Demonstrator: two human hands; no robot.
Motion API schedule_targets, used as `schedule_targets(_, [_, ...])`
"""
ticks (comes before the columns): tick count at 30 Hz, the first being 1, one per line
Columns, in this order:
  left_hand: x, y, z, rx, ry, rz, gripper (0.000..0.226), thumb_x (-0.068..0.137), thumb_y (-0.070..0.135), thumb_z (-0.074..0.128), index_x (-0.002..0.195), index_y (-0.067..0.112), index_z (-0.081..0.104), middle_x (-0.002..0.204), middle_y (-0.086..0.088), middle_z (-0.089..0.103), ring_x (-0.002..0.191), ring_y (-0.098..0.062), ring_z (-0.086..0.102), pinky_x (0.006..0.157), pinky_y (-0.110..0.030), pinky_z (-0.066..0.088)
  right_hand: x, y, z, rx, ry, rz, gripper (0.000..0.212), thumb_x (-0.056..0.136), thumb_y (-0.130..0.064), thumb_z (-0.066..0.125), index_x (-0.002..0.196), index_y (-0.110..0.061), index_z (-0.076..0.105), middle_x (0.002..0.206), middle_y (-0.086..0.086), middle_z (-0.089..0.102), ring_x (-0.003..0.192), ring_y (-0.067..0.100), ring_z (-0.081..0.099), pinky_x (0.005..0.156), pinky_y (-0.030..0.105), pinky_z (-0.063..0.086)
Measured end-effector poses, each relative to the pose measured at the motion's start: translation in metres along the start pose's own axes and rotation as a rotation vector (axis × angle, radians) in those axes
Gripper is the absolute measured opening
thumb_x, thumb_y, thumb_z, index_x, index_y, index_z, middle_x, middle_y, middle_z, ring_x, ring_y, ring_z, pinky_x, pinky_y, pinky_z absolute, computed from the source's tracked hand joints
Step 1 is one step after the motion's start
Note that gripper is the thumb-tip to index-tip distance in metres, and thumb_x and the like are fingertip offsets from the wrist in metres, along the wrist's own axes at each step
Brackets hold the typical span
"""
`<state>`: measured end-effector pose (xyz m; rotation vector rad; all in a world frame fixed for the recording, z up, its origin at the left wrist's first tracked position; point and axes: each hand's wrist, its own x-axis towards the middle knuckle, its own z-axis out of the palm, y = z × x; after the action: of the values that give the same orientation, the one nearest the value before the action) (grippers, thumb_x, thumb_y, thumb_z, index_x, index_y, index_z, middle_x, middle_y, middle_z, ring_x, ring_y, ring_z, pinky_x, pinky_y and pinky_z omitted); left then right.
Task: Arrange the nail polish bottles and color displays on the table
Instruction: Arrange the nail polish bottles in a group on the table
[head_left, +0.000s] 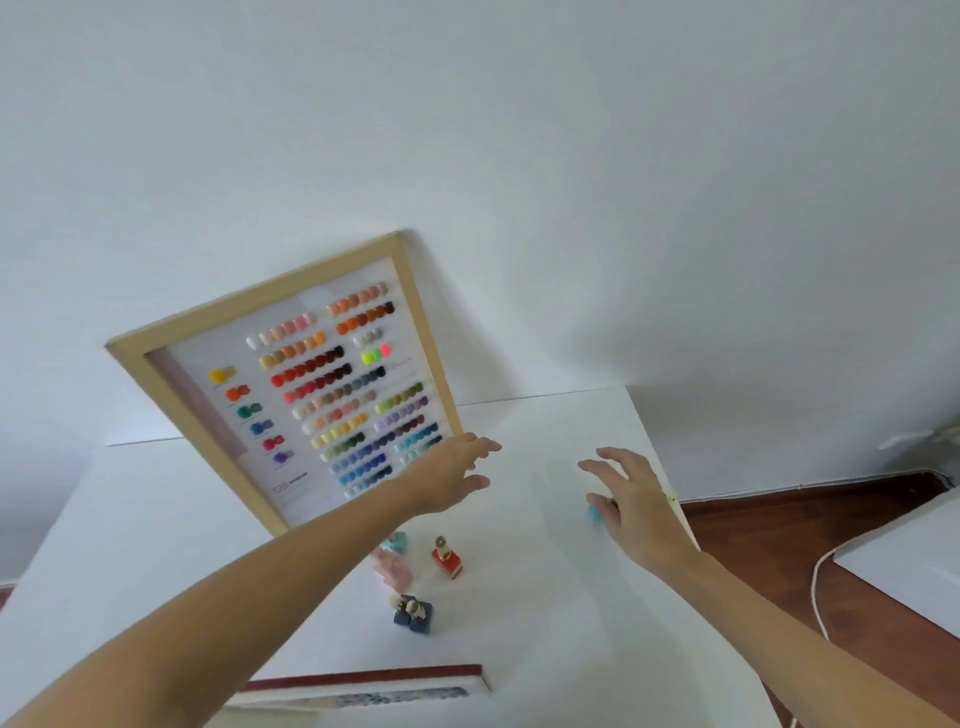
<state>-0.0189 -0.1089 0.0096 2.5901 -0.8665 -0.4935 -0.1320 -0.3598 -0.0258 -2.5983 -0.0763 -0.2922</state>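
Because the big color display (291, 384) is tall, it leans back on the white wall (519, 130) with its bottom edge on the table (156, 545). I think that keeps all the little color dots facing me. My left arm hides part of its lower corner, so I cannot see the last rows of dots.

My left hand (457, 473) reaches out past the frame's right edge. Its fingers are spread and hold nothing. It looks very near the frame, but I cannot tell if it touches it.

Below my arm stand four small bottles in a close bunch. The teal bottle (396, 541) and the pink bottle (395, 571) are half hidden by my arm. The dark blue bottle (413, 613) is nearest to me, and the red bottle (447, 558) stands just to the right. They are blurry, so I cannot read anything on them.

At the bottom, a flat display with a red edge (374, 680) lies on the table. It is cut off, and its top is too fuzzy to make out.

My right hand (628, 499) is over the right side of the table, fingers loose and spread. A small light blue thing (594, 514) peeks out under it. I guess it is another bottle, but my hand hides most of it. I cannot tell if I am touching it.
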Motion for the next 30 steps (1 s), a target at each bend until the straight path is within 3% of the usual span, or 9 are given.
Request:
schedule_targets(4, [-0.034, -0.054, -0.006, 0.041, -0.031, -0.068, 0.036, 0.092, 0.014, 0.056, 0.127, 0.021, 0.053, 0.130, 0.000, 0.055, 0.109, -0.015, 0.057, 0.095, -0.027, 0.046, 0.000, -0.035, 0.029, 0.063, -0.085, -0.064, 0.031, 0.089, -0.014, 0.059, 0.119, -0.021, 0.058, 0.127, 0.001, 0.049, 0.120, 0.015, 0.041, 0.097, 0.025, 0.038])
schedule_targets(8, [-0.048, -0.067, -0.002, 0.107, -0.200, -0.004, 0.038, 0.084, 0.000, 0.055, 0.114, 0.023, 0.056, 0.132, 0.001, 0.048, 0.120, -0.014, 0.047, 0.099, -0.021, 0.037, -0.009, -0.055, 0.040, 0.129, -0.220, -0.166, 0.024, 0.089, -0.021, 0.060, 0.112, -0.023, 0.061, 0.108, -0.006, 0.054, 0.085, 0.003, 0.052, 0.080, 0.016, 0.044])
schedule_targets(10, [-0.053, -0.070, 0.001, 0.131, -0.243, 0.019, 0.041, 0.082, 0.001, 0.058, 0.114, 0.026, 0.055, 0.139, 0.002, 0.041, 0.123, -0.014, 0.044, 0.099, -0.021, 0.035, -0.013, -0.066, 0.046, 0.156, -0.315, -0.203, 0.024, 0.088, -0.028, 0.060, 0.112, -0.025, 0.061, 0.104, -0.007, 0.057, 0.074, 0.007, 0.056, 0.073, 0.013, 0.045])
schedule_targets(13, [-0.062, -0.076, 0.010, 0.157, -0.236, 0.040, 0.045, 0.082, 0.014, 0.067, 0.119, 0.032, 0.050, 0.144, 0.004, 0.033, 0.117, -0.017, 0.049, 0.094, -0.022, 0.042, -0.015, -0.086, 0.061, 0.127, -0.435, -0.258, 0.032, 0.085, -0.036, 0.062, 0.115, -0.025, 0.059, 0.107, -0.006, 0.059, 0.074, 0.009, 0.055, 0.069, 0.007, 0.039])
schedule_targets(16, [-0.066, -0.082, 0.021, 0.190, -0.212, 0.073, 0.047, 0.082, 0.025, 0.071, 0.123, 0.033, 0.050, 0.145, 0.004, 0.028, 0.112, -0.020, 0.051, 0.090, -0.022, 0.040, -0.014, -0.107, 0.071, 0.126, -0.506, -0.300, 0.039, 0.084, -0.036, 0.063, 0.121, -0.028, 0.054, 0.108, -0.003, 0.058, 0.077, 0.012, 0.055, 0.070, 0.014, 0.039])
schedule_targets(20, [-0.064, -0.088, 0.031, 0.181, -0.187, 0.093, 0.040, 0.083, 0.031, 0.070, 0.119, 0.035, 0.054, 0.145, 0.006, 0.029, 0.111, -0.019, 0.053, 0.095, -0.029, 0.045, -0.011, -0.123, 0.083, 0.054, -0.613, -0.335, 0.055, 0.086, -0.037, 0.061, 0.134, -0.035, 0.037, 0.111, 0.001, 0.055, 0.088, 0.018, 0.054, 0.076, 0.020, 0.041])
schedule_targets(27, [-0.057, -0.093, 0.040, 0.102, -0.175, 0.139, 0.021, 0.091, 0.026, 0.061, 0.111, 0.026, 0.064, 0.135, 0.005, 0.047, 0.105, -0.014, 0.058, 0.091, -0.023, 0.044, -0.010, -0.130, 0.098, -0.028, -0.708, -0.357, 0.028, 0.091, -0.028, 0.053, 0.119, -0.024, 0.051, 0.114, 0.005, 0.055, 0.094, 0.021, 0.054, 0.080, 0.033, 0.048])
schedule_targets(30, [-0.056, -0.093, 0.043, 0.087, -0.144, 0.147, 0.020, 0.092, 0.023, 0.059, 0.110, 0.023, 0.066, 0.132, 0.004, 0.050, 0.106, -0.014, 0.056, 0.089, -0.020, 0.042, -0.010, -0.131, 0.097, -0.040, -0.699, -0.359, 0.019, 0.094, -0.022, 0.049, 0.112, -0.018, 0.052, 0.113, 0.009, 0.056, 0.093, 0.023, 0.054, 0.080, 0.031, 0.046])
